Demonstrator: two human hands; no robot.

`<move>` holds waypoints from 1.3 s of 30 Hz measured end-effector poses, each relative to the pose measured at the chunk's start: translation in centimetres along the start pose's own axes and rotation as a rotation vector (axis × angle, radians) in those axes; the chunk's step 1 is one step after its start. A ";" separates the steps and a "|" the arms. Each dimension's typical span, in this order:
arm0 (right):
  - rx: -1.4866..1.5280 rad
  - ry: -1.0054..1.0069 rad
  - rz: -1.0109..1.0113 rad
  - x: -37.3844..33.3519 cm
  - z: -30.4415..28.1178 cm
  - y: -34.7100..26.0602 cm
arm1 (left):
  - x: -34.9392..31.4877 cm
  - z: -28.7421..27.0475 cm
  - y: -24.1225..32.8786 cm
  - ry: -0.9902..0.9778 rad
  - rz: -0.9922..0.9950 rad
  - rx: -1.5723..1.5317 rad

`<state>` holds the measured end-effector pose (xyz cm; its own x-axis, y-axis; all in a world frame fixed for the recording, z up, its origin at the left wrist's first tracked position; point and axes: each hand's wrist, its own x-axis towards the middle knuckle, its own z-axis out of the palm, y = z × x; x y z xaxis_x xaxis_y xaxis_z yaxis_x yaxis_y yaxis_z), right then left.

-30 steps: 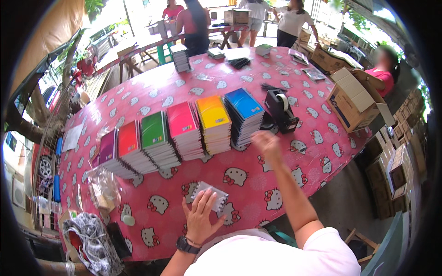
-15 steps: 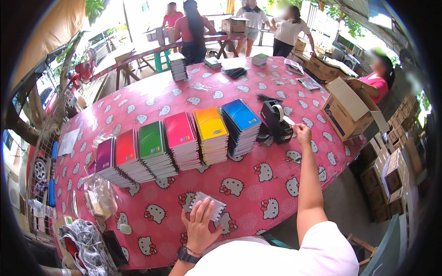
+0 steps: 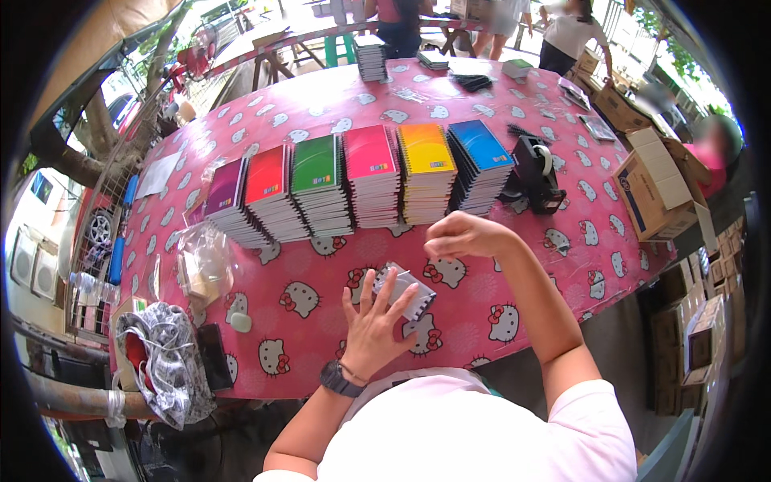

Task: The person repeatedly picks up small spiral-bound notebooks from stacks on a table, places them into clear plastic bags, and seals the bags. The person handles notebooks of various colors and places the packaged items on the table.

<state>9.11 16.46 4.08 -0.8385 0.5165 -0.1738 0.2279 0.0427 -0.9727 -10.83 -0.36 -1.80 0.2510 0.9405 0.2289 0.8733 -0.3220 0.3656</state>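
My left hand (image 3: 376,320) lies with spread fingers over a small spiral-bound notebook (image 3: 419,303), which has a pale, shiny surface and dark binding along one edge. My right hand (image 3: 470,236) is closed in a pinch above the table, just right of and beyond that notebook; whatever is between its fingertips is too small to make out. Beyond my hands stand stacks of spiral notebooks: purple (image 3: 226,186), red (image 3: 267,173), green (image 3: 317,166), pink (image 3: 371,153), yellow (image 3: 427,150) and blue (image 3: 479,146). A black tape dispenser (image 3: 536,178) sits right of the blue stack.
The pink patterned tablecloth (image 3: 321,365) covers the table. To the left are a clear plastic bag (image 3: 210,261), a whitish oval object (image 3: 240,322) and a grey patterned cloth bag (image 3: 166,361). An open cardboard box (image 3: 654,189) stands at the right edge. Several people are beyond the table.
My right hand has moved left from beside the tape dispenser toward the small notebook. My left hand stays on the notebook, its fingers more spread. The view has shifted.
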 end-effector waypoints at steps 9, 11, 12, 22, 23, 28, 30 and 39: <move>-0.860 0.029 0.231 3.9 2.8 0.4 | 1.1 -1.2 0.5 -0.023 0.058 0.025; -0.795 0.019 0.227 4.3 2.9 1.2 | 2.3 -1.1 0.4 -0.012 0.124 0.080; -0.767 0.004 0.231 4.5 2.9 1.2 | 2.9 -0.9 0.1 -0.040 0.131 0.091; -0.200 -0.071 0.231 4.1 1.4 8.5 | 3.0 -0.6 0.1 -0.089 0.140 0.053; -0.120 -0.056 0.278 4.0 2.4 9.4 | 2.8 -0.7 0.0 -0.092 0.160 0.103; -0.223 0.480 0.110 0.9 5.9 16.4 | 3.8 -0.4 -3.0 -0.069 0.466 0.212; 0.093 0.620 0.063 -1.7 7.4 14.9 | 4.9 -1.4 -3.0 0.047 0.337 -0.002; 0.546 1.103 -0.307 -9.7 11.0 10.6 | 8.0 4.5 1.1 -0.082 -0.349 -1.220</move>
<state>14.22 2.43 -6.23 0.0953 0.9949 0.0329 -0.3555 0.0649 -0.9324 -5.99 7.29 -3.59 0.1494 0.9849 -0.0874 -0.0410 0.0945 0.9947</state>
